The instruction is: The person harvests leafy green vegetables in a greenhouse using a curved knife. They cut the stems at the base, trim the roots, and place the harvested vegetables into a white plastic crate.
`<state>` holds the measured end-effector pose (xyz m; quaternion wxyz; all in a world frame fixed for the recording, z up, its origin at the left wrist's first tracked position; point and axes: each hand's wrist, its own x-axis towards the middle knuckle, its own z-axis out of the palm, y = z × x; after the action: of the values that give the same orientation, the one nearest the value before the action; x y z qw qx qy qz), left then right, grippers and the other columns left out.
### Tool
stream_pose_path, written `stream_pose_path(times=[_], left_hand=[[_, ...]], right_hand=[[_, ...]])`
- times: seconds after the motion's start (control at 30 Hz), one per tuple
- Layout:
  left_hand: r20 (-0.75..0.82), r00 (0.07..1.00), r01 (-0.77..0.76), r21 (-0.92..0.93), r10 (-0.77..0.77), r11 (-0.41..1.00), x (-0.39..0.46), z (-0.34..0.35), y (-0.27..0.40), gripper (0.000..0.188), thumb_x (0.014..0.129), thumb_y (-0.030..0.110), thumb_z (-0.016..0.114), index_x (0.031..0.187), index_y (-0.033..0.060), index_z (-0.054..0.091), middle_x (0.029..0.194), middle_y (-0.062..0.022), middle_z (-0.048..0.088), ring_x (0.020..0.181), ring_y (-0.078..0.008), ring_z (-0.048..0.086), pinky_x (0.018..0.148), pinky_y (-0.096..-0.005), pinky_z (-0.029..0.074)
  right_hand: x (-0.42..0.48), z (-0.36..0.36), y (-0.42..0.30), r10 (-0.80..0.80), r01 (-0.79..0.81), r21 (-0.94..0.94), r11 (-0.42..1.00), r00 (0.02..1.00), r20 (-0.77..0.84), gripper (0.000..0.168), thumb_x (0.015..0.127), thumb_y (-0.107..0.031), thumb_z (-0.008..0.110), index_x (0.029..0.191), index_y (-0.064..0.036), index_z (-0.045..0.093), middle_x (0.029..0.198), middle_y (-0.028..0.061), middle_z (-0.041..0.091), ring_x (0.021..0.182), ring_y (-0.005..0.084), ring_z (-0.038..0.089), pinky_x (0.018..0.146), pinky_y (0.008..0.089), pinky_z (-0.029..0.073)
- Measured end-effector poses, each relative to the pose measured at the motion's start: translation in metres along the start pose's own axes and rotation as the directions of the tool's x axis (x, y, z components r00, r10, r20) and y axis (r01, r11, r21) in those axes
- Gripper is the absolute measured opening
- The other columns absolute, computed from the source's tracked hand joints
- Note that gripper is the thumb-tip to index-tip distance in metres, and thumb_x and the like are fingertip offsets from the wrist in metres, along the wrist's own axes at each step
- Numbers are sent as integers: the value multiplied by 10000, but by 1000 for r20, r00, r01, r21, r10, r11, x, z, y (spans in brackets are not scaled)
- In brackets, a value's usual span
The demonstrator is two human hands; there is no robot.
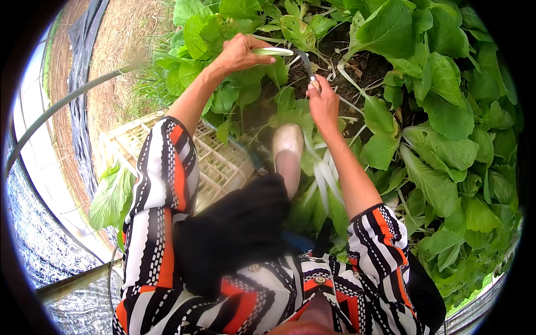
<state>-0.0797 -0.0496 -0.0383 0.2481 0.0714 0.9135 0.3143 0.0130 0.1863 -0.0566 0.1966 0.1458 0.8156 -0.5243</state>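
My left hand (244, 52) grips a leafy green with a pale cut-looking stem end (274, 51) that points right, towards the blade. In my right hand (322, 98) is a sickle (307, 63), its short handle mostly hidden by my fingers. The dark curved blade reaches up and left, just beside the stem end; whether they touch I cannot tell. Below and around both hands grow broad-leaved greens (379, 113) with pale stalks. Bare dark soil (364, 71) with dry leaf bits and cut stalks shows right of the blade.
A cream plastic crate (222, 155) stands under my left forearm, with a large leaf (109, 197) beside it. My light shoe (288, 140) is planted among the plants. A grey curved pipe (63, 104) arches at the left, near black sheeting (83, 83). Loose pale stalks (324, 178) lie right of my foot.
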Motion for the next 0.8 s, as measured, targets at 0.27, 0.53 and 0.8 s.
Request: stream_pose_path(times=[0.27, 0.53, 0.8], left_hand=[[3, 993, -56, -868, 118, 494, -36, -78, 91, 481, 964, 360, 459, 1275, -6, 483, 1198, -159, 593, 1098, -258, 578, 925, -351, 474], [18, 991, -18, -965, -131, -263, -54, -59, 86, 554, 1002, 335, 343, 1337, -105, 374, 1283, -242, 520, 1154, -321, 545, 996, -413, 461], [-80, 971, -133, -963, -224, -235, -75, -55, 95, 282, 1004, 218, 370, 1149, -9, 452, 1203, -181, 558, 1122, -335, 551, 985, -470, 464]], right_hand=[[-62, -25, 39, 197, -195, 404, 894, 980, 38, 329, 936, -105, 503, 1257, -31, 519, 817, 22, 599, 548, 55, 455, 443, 199, 339], [-73, -31, 29, 199, -234, 560, 795, 972, 123, 341, 931, -106, 509, 1262, -24, 504, 795, 30, 601, 540, 48, 474, 437, 192, 370], [-77, -41, -32, -37, -110, 830, 547, 987, 155, 427, 816, -73, 695, 1191, -19, 497, 816, 50, 608, 532, 38, 466, 423, 179, 335]])
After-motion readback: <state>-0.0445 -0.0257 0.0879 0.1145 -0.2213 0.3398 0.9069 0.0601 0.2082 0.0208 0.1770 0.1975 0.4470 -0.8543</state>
